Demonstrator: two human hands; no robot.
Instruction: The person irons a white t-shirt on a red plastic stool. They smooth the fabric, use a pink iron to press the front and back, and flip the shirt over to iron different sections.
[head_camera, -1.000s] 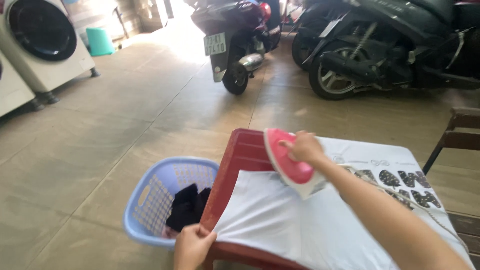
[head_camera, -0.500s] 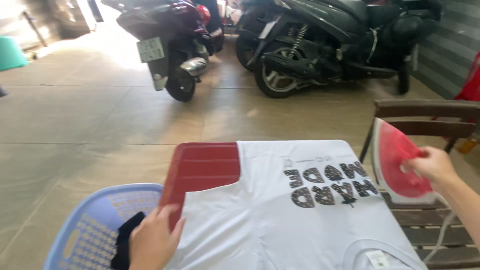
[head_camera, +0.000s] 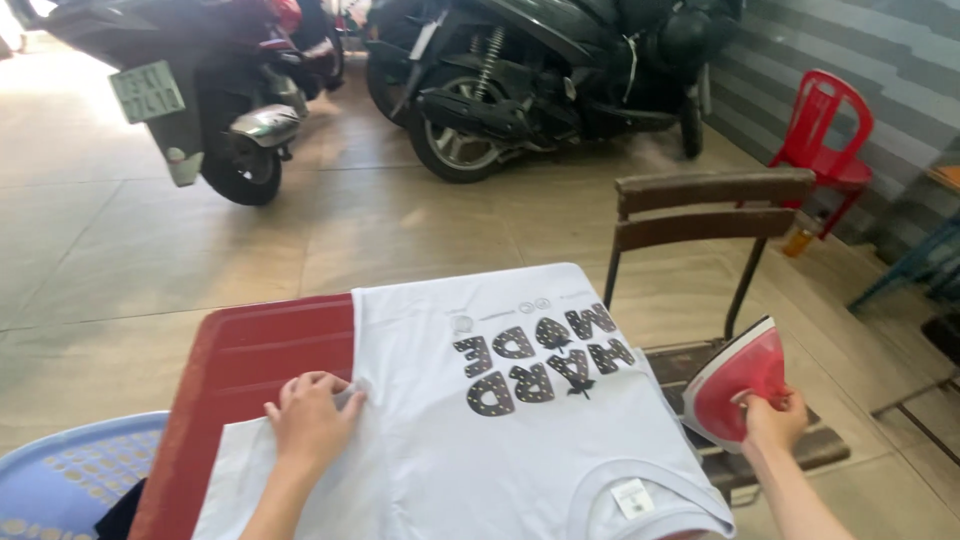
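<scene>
The left hand (head_camera: 312, 415) lay palm down, fingers spread, pressed flat on the left part of the white T-shirt (head_camera: 500, 430), its forearm entering from the lower edge of view. The right hand (head_camera: 775, 420) was closed around the handle of the pink iron (head_camera: 735, 378), forearm reaching out to the right; the iron stood tilted on its heel on the seat of the wooden chair (head_camera: 710, 215), just beside the table's right edge and clear of the cloth.

The T-shirt was spread front up on the red table (head_camera: 250, 360), collar towards the person, dark lettering near its middle. It lay under the left hand and well apart from the iron. A blue laundry basket (head_camera: 70, 465) sat at the lower left, touching the table's edge in view, with dark cloth inside.

Against the picture half a second earlier, the left hand had moved from the shirt's left edge further onto the fabric. The iron had dropped lower beside the chair. The view had shifted right, bringing a red plastic chair (head_camera: 825, 135) into sight beyond the two parked motorbikes (head_camera: 520, 80).
</scene>
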